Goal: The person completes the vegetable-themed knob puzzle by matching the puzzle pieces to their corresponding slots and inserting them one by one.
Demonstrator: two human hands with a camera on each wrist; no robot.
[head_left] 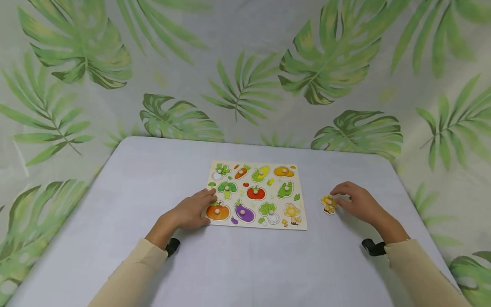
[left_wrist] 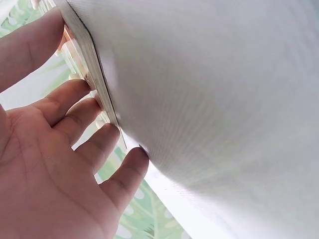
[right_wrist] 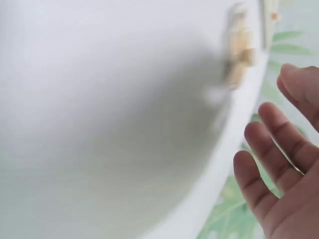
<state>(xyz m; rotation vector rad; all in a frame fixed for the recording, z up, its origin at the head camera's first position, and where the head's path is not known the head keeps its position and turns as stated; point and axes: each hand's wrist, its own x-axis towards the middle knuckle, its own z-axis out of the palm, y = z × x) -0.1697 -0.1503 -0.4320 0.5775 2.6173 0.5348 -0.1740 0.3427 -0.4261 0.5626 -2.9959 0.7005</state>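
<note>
A wooden vegetable peg puzzle board (head_left: 274, 222) lies flat on the table in the head view. My left hand (head_left: 193, 209) rests at its left edge, beside the pumpkin piece (head_left: 218, 211); in the left wrist view the fingertips (left_wrist: 107, 133) touch the board's side. To the board's right, a yellow mushroom puzzle piece (head_left: 328, 204) with a knob lies on the cloth. My right hand (head_left: 356, 202) is just right of this piece, fingers relaxed and holding nothing. In the right wrist view the piece (right_wrist: 238, 55) is blurred and the fingers (right_wrist: 264, 144) stand apart from it.
Several knobbed pieces sit in the board, among them a tomato (head_left: 256, 193) and an eggplant (head_left: 244, 212). A mushroom-shaped recess (head_left: 292, 212) shows at its lower right corner. White cloth covers the table (head_left: 245, 264). A leaf-patterned curtain (head_left: 245, 38) hangs behind.
</note>
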